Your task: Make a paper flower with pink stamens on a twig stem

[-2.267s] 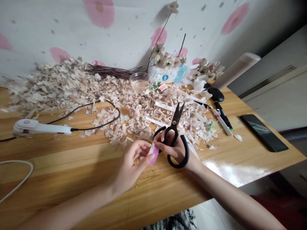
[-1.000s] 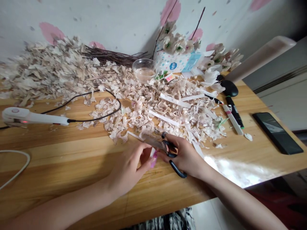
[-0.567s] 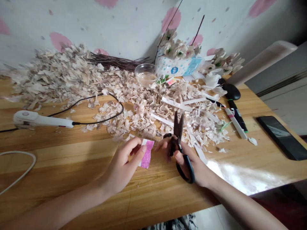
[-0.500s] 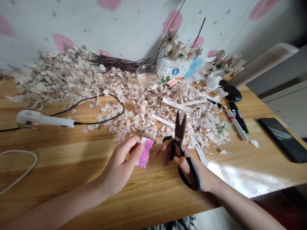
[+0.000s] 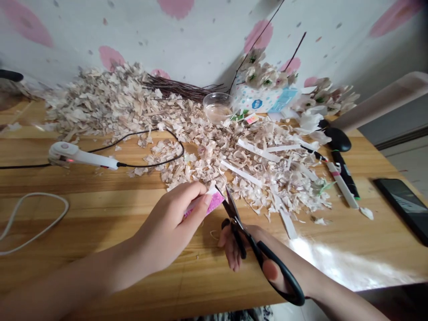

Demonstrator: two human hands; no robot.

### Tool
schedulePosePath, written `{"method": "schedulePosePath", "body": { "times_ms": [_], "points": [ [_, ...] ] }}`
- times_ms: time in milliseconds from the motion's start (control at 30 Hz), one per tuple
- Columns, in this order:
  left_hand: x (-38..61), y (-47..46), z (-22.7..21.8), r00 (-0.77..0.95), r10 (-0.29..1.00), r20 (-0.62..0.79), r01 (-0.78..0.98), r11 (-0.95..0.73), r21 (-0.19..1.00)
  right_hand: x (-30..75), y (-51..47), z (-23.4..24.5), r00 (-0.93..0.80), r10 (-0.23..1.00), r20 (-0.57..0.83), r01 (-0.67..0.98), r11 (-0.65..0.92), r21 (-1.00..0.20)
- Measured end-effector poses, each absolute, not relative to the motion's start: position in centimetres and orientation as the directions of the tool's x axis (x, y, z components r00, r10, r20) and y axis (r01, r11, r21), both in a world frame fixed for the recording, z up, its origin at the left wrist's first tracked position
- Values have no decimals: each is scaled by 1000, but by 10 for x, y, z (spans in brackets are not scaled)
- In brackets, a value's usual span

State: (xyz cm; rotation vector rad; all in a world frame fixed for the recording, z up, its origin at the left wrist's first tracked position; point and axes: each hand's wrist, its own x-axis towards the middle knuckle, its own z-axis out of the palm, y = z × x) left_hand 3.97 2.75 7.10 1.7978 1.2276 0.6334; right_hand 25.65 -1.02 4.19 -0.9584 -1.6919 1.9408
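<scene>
Between thumb and fingers, my left hand (image 5: 174, 223) pinches a small pink-and-white piece of paper (image 5: 214, 203), partly hidden by the thumb. My right hand (image 5: 264, 254) grips black-handled scissors (image 5: 239, 227), with the thumb through one loop and fingers at the other. The scissor blades are spread and their tips reach the right edge of the pink piece. I cannot tell whether they are cutting into it. Both hands are above the wooden table (image 5: 133, 209), in front of a heap of pale dried petal-like scraps (image 5: 200, 147).
A white corded tool (image 5: 82, 156) with a red light lies left, near a white cable (image 5: 33, 247). Behind the scraps are a clear bowl (image 5: 217, 107), thin twigs (image 5: 183, 87) and a tissue pack (image 5: 264, 99). A phone (image 5: 406, 205) and a white stick (image 5: 343, 185) lie right.
The scissors have tilted left and come to the paper's edge, their blades now less far above the table's front. My left hand has turned the pink piece. The view has shifted slightly left.
</scene>
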Motion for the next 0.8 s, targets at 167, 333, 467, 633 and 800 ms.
{"method": "schedulePosePath", "body": {
  "times_ms": [167,333,467,633,800],
  "points": [
    [39,29,69,411,905,-108,493,-121,861,253,-10,41,-710,659,-251,126,-232,-965],
    [38,29,68,425,899,-106,503,-137,854,253,-11,39,-708,653,-268,126,-257,-958],
    [39,30,69,423,899,-111,515,-137,846,254,-12,38,-709,652,-269,138,-245,-959],
    [39,31,70,418,904,-92,509,-149,848,253,-9,40,-715,646,-267,133,-249,-959],
    [39,32,70,425,901,-84,513,-163,843,252,-9,40,-707,648,-284,135,-272,-953]
  ]
}}
